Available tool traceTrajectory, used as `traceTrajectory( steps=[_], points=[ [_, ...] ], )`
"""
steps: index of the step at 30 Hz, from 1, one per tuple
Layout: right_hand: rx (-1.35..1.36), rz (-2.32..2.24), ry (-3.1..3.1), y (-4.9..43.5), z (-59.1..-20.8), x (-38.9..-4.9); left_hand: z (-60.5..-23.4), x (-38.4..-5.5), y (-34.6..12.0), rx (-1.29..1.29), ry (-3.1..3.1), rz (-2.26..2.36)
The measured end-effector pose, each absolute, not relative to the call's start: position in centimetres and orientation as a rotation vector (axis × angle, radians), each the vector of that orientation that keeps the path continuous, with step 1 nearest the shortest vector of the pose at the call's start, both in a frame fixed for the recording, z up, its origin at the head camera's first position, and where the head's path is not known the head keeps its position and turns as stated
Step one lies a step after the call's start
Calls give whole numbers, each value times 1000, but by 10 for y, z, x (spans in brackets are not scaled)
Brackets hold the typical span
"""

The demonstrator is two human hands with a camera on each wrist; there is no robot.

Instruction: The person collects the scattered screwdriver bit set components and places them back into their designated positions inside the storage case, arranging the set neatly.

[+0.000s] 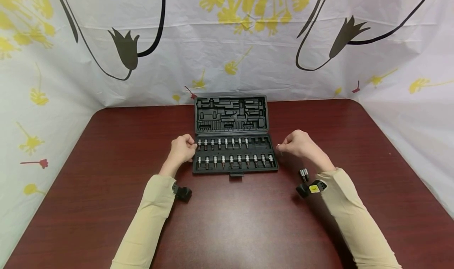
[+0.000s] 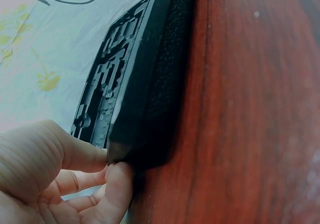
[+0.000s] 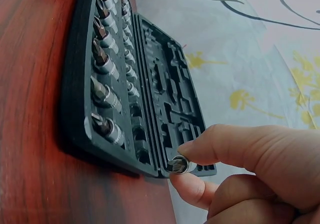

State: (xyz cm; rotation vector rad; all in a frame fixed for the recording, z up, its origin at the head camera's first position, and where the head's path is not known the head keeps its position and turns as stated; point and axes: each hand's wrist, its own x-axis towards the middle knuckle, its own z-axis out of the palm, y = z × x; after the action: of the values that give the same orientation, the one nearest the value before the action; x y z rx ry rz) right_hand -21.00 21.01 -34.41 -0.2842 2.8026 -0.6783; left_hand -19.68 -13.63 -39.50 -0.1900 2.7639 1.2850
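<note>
A black bit socket case [image 1: 220, 149] lies unfolded, its lid [image 1: 231, 114] leaning back toward the curtain. Two rows of silver bit sockets [image 1: 231, 161] sit in the base, and slots at the right end of the back row are bare. My left hand [image 1: 182, 150] pinches the left edge of the case between thumb and fingers. Between thumb and index finger, my right hand [image 1: 298, 143] holds one bit socket [image 3: 180, 164], its bit pointing away from the palm. That hand is just off the right end of the case.
More loose bit sockets [image 1: 304, 175] lie on the dark red wooden table [image 1: 106, 190], close to the right wrist. A black latch [image 1: 236, 175] juts from the front of the case. Behind the table hangs a white flowered curtain [image 1: 184, 60].
</note>
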Motion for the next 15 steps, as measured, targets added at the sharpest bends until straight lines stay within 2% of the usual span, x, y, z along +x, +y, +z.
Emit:
traceTrajectory(
  steps=[15],
  points=[
    [-289,-734,2788,188,-350,-221,-394,-197,-136,-188,2767,1286]
  ],
)
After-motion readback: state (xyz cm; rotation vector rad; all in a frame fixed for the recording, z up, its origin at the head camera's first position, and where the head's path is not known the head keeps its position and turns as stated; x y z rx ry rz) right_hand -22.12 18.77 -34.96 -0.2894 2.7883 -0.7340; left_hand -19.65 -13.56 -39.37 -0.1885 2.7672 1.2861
